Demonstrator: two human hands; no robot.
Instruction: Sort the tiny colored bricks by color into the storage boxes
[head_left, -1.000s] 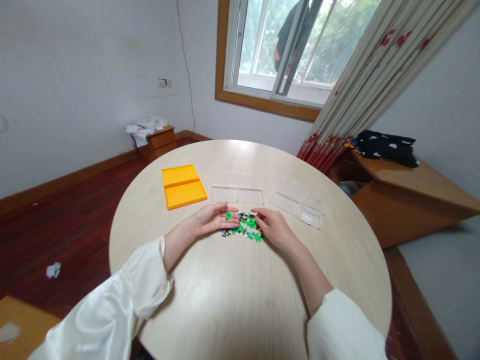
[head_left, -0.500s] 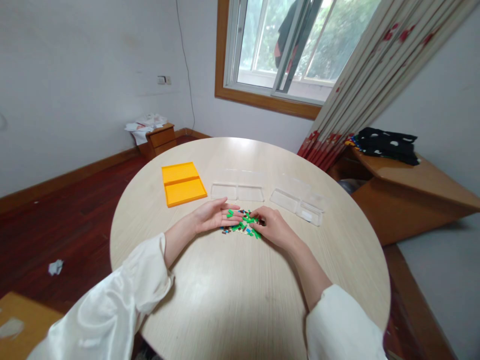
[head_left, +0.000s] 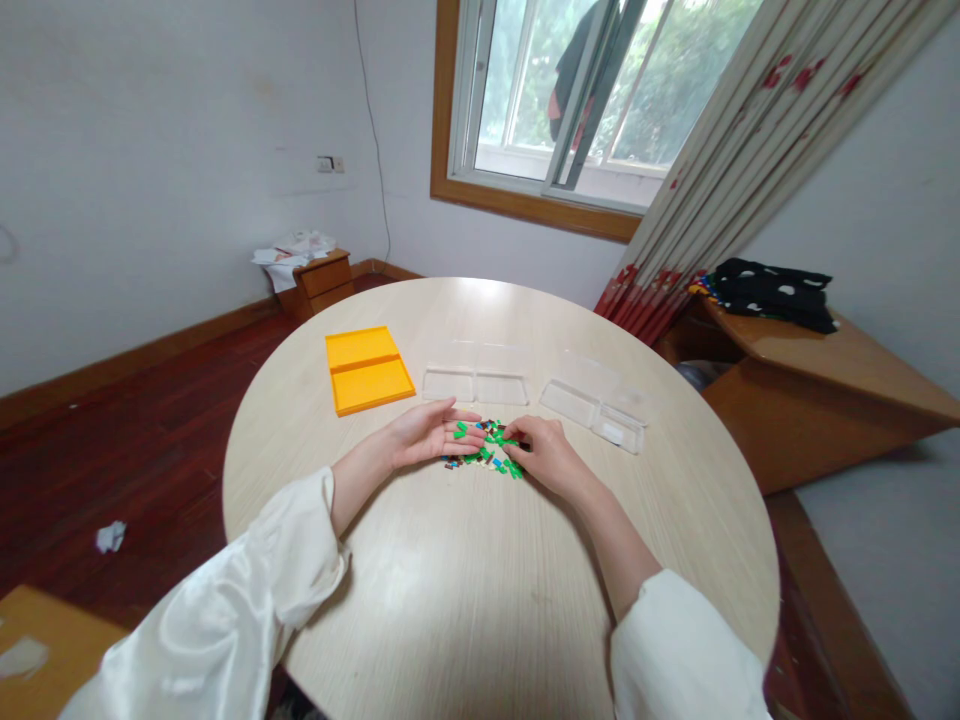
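Note:
My left hand [head_left: 429, 434] is palm up over the left of a small pile of plastic pieces [head_left: 496, 438], fingers stretched nearly flat. Small green pieces [head_left: 460, 430] rest on those fingers. At the right edge of the pile, my right hand [head_left: 546, 452] has its thumb and fingertips drawn together in a pinch. Whether a piece is between these fingertips cannot be made out. The pile mixes green, brown, blue and pale pieces, partly hidden by both hands.
An open yellow case [head_left: 370, 370] lies beyond my left hand on the round table [head_left: 480, 580]. Two open clear plastic boxes [head_left: 501, 390] [head_left: 574, 400] sit behind the pile. Folded black cloth [head_left: 776, 292] lies on a wooden cabinet [head_left: 847, 400] at the right.
My right hand's fingertips have shifted very slightly at the pile. The left hand stays in place with the green pieces on it.

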